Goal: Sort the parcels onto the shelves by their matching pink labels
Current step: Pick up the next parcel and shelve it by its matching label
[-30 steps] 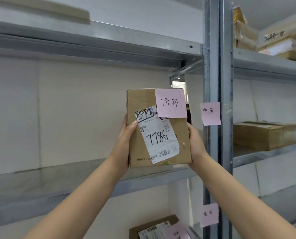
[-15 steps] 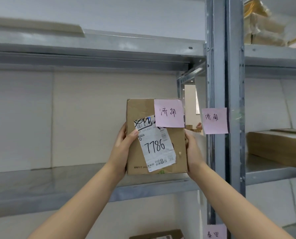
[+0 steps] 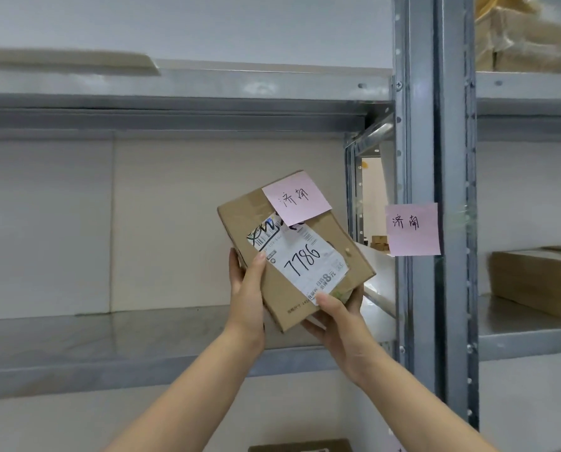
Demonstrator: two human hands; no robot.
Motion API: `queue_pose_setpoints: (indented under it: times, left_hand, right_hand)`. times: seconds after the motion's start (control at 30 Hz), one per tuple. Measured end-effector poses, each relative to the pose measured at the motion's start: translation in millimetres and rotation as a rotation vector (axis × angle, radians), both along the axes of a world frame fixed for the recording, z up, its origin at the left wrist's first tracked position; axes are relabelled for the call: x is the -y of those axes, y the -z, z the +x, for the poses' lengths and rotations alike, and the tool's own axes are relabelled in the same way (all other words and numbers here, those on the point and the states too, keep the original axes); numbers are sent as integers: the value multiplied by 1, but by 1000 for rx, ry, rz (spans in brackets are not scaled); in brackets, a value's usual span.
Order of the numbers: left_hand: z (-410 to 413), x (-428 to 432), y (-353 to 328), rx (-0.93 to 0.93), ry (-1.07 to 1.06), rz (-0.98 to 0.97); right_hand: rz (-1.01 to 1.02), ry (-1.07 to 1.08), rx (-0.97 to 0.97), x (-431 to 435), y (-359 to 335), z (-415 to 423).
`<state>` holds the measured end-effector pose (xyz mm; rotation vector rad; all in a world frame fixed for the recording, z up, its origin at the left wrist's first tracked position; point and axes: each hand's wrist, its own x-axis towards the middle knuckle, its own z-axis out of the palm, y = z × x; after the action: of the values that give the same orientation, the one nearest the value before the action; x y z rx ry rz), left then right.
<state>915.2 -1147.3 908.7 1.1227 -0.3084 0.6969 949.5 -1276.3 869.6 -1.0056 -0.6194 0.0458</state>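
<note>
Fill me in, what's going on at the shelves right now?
A person holds a cardboard parcel tilted in both hands, left hand on its side, right hand under its lower corner. Its pink note matches the pink label on the upright. It is not yet set on the shelf.

Two bare forearms are seen rising from the lower edge of the view, and no sleeve, watch, bracelet or ring is worn on either. The left hand point(image 3: 246, 290) and the right hand point(image 3: 339, 316) are ungloved. The fingernails are kept short and unpainted. The rest of the person is not shown.
</note>
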Motion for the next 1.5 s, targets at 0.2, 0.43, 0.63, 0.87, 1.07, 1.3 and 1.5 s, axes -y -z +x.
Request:
queue_pose_setpoints:
  times: [0.2,0.43,0.63,0.87,1.07,1.3,1.5]
  left_hand:
    - [-4,-50,-17,-29,-201,256]
    - [-13,-110,-39,-252,-55,503]
    - [-22,-105,-35,-391,90,483]
    - [-10,-87,-19,-445,92,283]
    - [-1,-69,-16,-470,108,131]
    - [4,-63,1,-385,107,24]
    - [8,-56,18,-383,96,115]
  right_hand:
    - [-109,25,30,20,-11,11]
    - [-268,-14,106,35,-17,20]
    - [-425,-75,48,37,-38,20]
    - [-378,94,-96,26,-44,28]
    - [-123,124,-172,19,-45,32]
    - [-181,108,-234,20,-25,43]
    - [-243,146,-313,16,-20,47]
